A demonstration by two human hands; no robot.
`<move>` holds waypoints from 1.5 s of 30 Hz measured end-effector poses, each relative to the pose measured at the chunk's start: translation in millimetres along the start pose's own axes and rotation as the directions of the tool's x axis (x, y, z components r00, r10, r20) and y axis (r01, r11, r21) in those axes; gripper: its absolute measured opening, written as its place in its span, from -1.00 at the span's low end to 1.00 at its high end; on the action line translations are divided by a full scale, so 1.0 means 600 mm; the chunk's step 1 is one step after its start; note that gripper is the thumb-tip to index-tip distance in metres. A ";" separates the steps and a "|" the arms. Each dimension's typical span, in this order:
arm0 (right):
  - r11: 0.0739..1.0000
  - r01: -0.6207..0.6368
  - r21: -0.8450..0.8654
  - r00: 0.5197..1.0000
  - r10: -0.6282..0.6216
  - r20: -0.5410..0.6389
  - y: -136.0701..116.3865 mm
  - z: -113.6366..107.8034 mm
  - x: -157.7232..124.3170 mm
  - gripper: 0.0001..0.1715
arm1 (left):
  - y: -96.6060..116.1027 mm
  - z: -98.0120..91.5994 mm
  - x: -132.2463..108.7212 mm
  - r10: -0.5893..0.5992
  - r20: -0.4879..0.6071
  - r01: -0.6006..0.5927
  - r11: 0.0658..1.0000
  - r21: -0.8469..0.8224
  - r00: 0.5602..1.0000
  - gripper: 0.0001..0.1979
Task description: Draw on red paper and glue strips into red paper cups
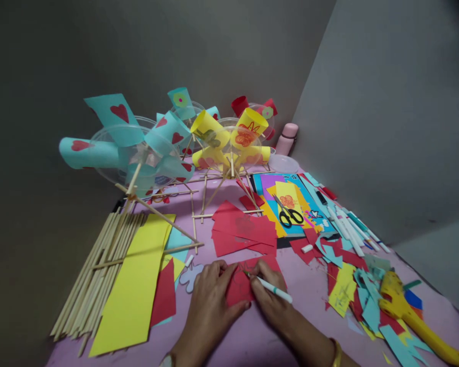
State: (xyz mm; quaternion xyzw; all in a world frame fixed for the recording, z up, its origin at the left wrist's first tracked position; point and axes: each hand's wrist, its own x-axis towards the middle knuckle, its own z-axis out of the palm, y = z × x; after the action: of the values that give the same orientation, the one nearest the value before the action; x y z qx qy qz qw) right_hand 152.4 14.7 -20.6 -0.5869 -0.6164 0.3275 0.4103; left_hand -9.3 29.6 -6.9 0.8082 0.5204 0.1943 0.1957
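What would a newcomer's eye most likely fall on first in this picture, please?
Probably the large light-blue pinwheel with red hearts at the back left, with the yellow pinwheel to its right. Next, at lower centre, the right hand holds a white marker over a red sheet while the left hand rests on it. The yellow glue gun also stands out, at the lower right.

Slim white plastic marker pen [277, 291]: green band | rectangular red paper card [237, 291]: dark drawn lines | large light-blue curled-paper pinwheel [127, 133]: red heart pattern | pistol-shaped yellow plastic glue gun [409, 315] | black-handled metal scissors [285, 209] | flat lilac table [306, 311]
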 end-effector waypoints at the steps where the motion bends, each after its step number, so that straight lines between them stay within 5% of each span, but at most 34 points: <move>1: 1.000 -0.002 -0.014 1.000 0.001 -0.005 0.000 0.000 -0.001 -0.87 | 0.000 -0.001 0.000 0.001 0.002 -0.001 1.000 0.001 1.000 -0.34; 45: 0.998 0.053 0.042 0.992 -0.057 0.112 -0.018 -0.004 0.009 -0.90 | 0.001 0.000 0.000 0.016 -0.022 -0.016 1.000 -0.011 1.000 -0.36</move>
State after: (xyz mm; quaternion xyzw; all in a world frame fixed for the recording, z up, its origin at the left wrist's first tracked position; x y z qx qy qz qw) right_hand 149.6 18.6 -9.5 -0.5421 -0.6482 0.3606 0.3949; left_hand -8.7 29.3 -6.4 0.8090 0.5150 0.2075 0.1929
